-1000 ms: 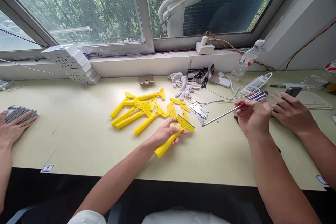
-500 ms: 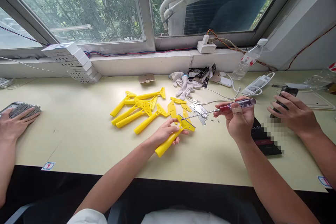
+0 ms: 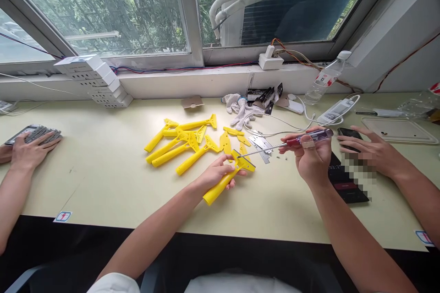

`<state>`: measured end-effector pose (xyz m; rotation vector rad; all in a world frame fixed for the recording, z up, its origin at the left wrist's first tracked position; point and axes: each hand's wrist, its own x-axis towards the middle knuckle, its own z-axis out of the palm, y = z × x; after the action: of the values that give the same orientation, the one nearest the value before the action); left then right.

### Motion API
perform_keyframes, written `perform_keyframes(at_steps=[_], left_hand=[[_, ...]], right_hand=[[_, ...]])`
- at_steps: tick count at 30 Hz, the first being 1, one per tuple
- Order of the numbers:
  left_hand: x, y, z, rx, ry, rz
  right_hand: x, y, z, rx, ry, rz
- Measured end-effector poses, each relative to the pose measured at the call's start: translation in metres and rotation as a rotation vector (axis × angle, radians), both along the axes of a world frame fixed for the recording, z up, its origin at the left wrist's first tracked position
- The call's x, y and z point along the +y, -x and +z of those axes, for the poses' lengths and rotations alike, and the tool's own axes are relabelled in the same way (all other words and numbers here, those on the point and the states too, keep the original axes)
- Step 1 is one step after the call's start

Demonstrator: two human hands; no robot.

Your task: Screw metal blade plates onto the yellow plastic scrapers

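My left hand [image 3: 220, 175] is wrapped round a yellow scraper [image 3: 222, 187], its head pointing away from me and to the right, with a metal blade edge at the tip. In my right hand [image 3: 311, 158] is a screwdriver [image 3: 295, 140] with a red and clear handle, held nearly level. Its tip meets the scraper's head, probably at a screw too small to make out. Several yellow scraper handles [image 3: 172, 146] lie in a group just beyond my left hand. Beside them are loose yellow plates [image 3: 225, 142], metal blades [image 3: 260, 144] and small screws [image 3: 282, 157].
White gloves [image 3: 242, 112], black packaging [image 3: 264, 97] and a cardboard piece [image 3: 192, 102] lie at the back. Cables run to a power strip [image 3: 337, 111] near a plastic bottle [image 3: 328, 78]. Other people's hands rest on grey parts [image 3: 32, 135] at left and a dark phone-like object [image 3: 349, 133] at right.
The scraper and screwdriver stay nearly in place. The other person's hand at right has moved left with the dark object; the hand at left has shifted right with the grey parts.
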<state>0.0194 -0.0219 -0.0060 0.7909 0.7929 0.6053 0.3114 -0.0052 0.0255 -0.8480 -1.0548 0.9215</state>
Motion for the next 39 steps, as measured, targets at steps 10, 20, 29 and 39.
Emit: perform_keyframes(at_steps=[10,20,29,39], left_hand=[[0.000,0.000,-0.002,0.012,0.030,0.001],[-0.006,-0.001,0.018,0.072,0.049,0.020],[-0.006,-0.001,0.019,0.071,0.059,0.035],[-0.003,-0.001,0.008,0.050,0.063,0.043]], right_hand=[[-0.002,0.000,0.004,-0.133,-0.139,0.014],[-0.003,-0.001,0.046,-0.338,-0.201,0.167],[0.004,0.012,0.085,-0.619,-0.416,0.251],[0.016,0.015,0.120,-1.221,-0.351,-0.195]])
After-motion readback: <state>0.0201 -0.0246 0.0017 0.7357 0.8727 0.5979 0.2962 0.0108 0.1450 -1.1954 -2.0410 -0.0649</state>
